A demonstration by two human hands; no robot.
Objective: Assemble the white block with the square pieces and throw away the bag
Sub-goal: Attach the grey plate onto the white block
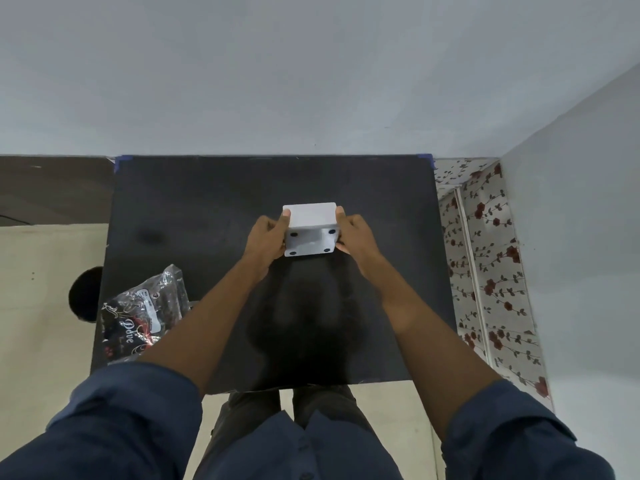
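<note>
Beside held block [310, 223], bag [143, 315], seemingly "Dove".

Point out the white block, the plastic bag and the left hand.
white block [309, 216]: head view, on its upper face.
plastic bag [142, 317]: head view, on its printed middle.
left hand [266, 237]: head view, on its back.

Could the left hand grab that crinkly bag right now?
Probably not at once: the left hand is gripping the white block. Once freed, the bag lies unobstructed on its side of the table.
</note>
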